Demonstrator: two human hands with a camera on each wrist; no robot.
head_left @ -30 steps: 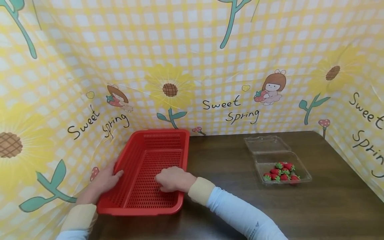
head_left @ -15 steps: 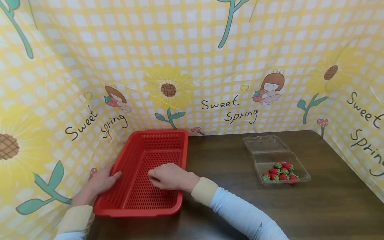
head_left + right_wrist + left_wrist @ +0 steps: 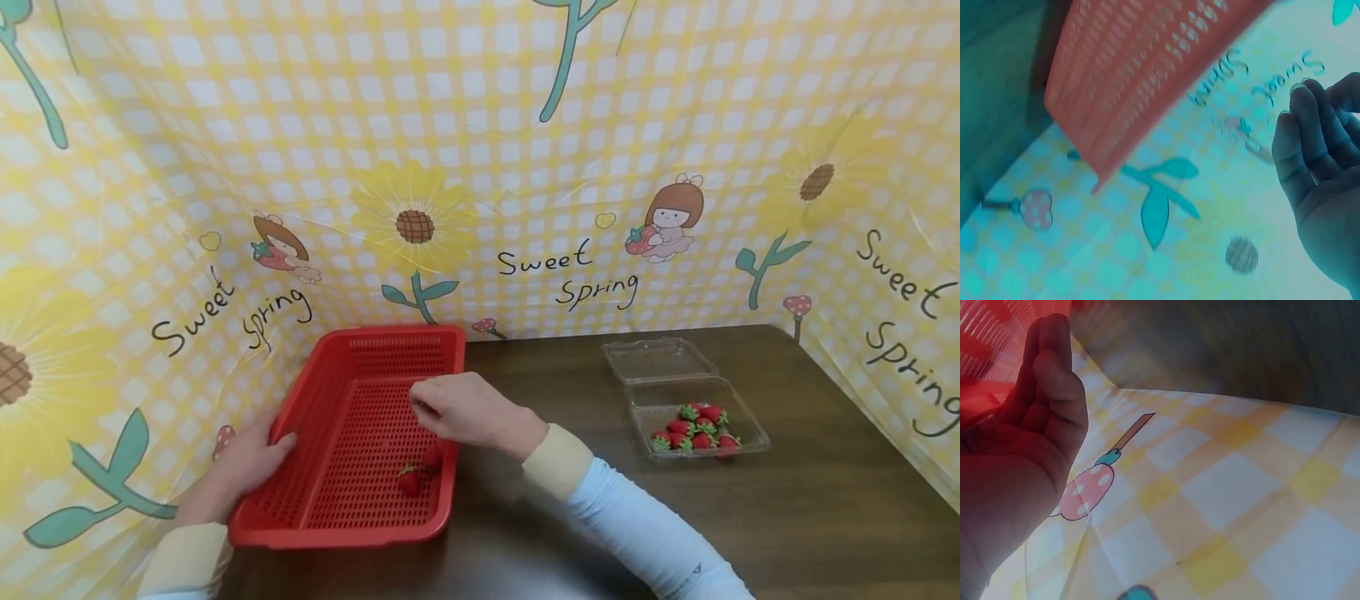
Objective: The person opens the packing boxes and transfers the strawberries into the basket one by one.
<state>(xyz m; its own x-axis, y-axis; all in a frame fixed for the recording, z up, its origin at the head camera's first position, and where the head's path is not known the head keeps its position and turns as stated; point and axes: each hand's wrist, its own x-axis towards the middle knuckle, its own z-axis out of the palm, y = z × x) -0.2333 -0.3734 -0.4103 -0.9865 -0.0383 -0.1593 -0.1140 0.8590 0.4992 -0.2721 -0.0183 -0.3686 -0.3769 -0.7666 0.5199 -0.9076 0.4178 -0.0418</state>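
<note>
My left hand (image 3: pixel 251 458) grips the left rim of a red slotted plastic basket (image 3: pixel 341 537), thumb over the edge. The left wrist view shows its fingers (image 3: pixel 1054 337) beside the basket's red wall. My right hand (image 3: pixel 472 412) is raised over the basket's right rim. In the right wrist view its fingers (image 3: pixel 1307 131) are loosely bent, with nothing seen between them. On the basket's floor, near the right wall, lie two strawberries: a nearer strawberry (image 3: pixel 408 481) with green leaves showing, and a farther strawberry (image 3: pixel 432 457).
A clear plastic clamshell box (image 3: pixel 757 433) with its lid (image 3: pixel 660 360) folded back stands at the right, holding several strawberries (image 3: pixel 701 427). Brown tabletop (image 3: pixel 547 367) lies between box and basket. A yellow checked cloth (image 3: pixel 480 150) hangs behind and at both sides.
My right hand has lifted from inside the basket and moved up and right, and two strawberries now show on the basket floor. My left hand still holds the rim.
</note>
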